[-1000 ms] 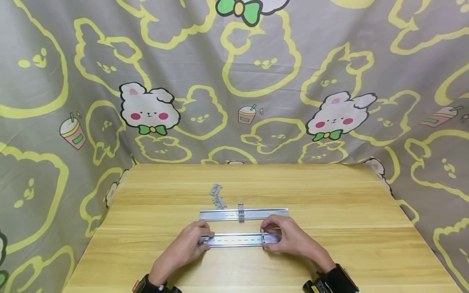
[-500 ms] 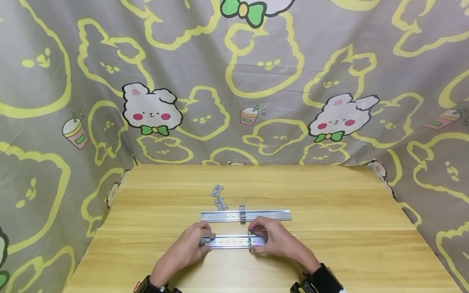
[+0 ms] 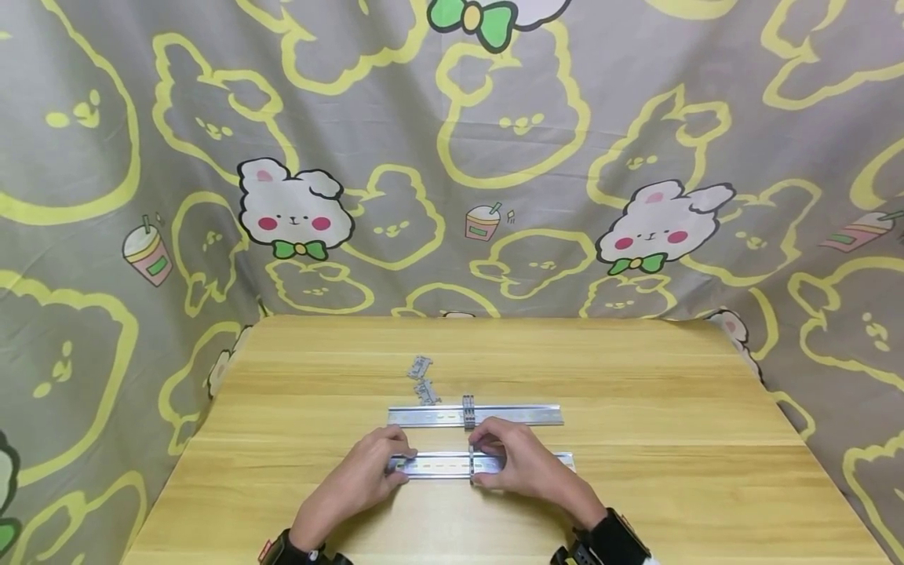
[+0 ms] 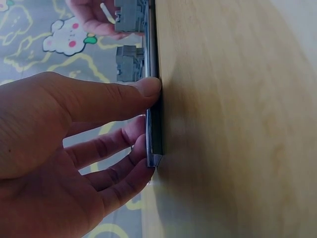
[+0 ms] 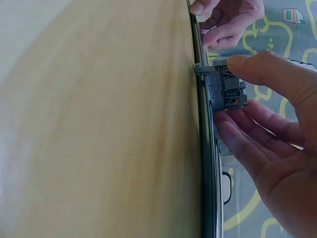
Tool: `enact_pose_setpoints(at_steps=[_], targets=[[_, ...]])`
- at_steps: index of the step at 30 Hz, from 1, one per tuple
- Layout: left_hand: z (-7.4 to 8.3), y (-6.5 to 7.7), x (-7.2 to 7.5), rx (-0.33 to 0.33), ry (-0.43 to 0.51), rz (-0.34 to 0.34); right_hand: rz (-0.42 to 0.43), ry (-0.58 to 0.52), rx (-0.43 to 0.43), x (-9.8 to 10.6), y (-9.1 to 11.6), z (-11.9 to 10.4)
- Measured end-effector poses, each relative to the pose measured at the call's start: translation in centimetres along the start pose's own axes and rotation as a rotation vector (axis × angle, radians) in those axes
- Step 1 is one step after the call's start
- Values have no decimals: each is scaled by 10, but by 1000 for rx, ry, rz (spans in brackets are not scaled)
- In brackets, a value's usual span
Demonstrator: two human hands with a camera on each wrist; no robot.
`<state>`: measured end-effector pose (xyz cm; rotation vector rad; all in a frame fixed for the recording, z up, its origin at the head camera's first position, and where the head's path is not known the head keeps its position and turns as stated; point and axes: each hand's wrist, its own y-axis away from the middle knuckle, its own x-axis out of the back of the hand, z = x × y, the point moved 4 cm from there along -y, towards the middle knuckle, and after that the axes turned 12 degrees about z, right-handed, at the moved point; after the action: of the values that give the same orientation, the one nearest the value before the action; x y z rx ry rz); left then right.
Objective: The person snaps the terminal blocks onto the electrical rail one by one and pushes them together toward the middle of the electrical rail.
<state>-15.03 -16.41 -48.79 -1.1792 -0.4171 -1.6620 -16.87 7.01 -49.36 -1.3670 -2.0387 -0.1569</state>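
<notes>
A slotted metal DIN rail (image 3: 441, 466) lies nearest the person, running left to right. Its left end is gripped by my left hand (image 3: 369, 464), with the thumb on the front edge and fingers behind, as the left wrist view shows. My right hand (image 3: 519, 457) pinches a grey terminal block (image 5: 225, 87) between thumb and fingers. The block stands upright across the rail, near its middle, with its foot right at the rail's edge in the right wrist view. Part of the rail is hidden behind the right hand.
Behind it, parallel, lies a second DIN rail (image 3: 519, 415) carrying a small stack of grey terminal blocks (image 3: 469, 412). Two loose terminal blocks, one farther back (image 3: 420, 366) and one closer (image 3: 426, 391), lie on the wooden table (image 3: 671, 439). A patterned curtain (image 3: 395, 118) surrounds the table's back and sides.
My right hand has slid left along the near rail with the terminal block, from near its right end to about the middle. The left hand keeps its grip on the rail's left end.
</notes>
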Motion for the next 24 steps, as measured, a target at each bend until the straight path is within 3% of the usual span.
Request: enact_pose_setpoints(at_steps=[7, 13, 18, 20, 24], targets=[[-1, 0, 0, 5, -6, -3, -13, 37, 7, 1, 0, -1], [-1, -1, -1, 5, -8, -2, 15, 49, 87, 10, 2, -7], [-1, -1, 0, 4, -10, -7, 43, 10, 172, 25, -9, -28], [-1, -1, 0, 11, -8, -9, 48, 63, 202, 31, -22, -39], [-3, 0, 1, 17, -6, -10, -12, 279, 238, 33, -53, -56]])
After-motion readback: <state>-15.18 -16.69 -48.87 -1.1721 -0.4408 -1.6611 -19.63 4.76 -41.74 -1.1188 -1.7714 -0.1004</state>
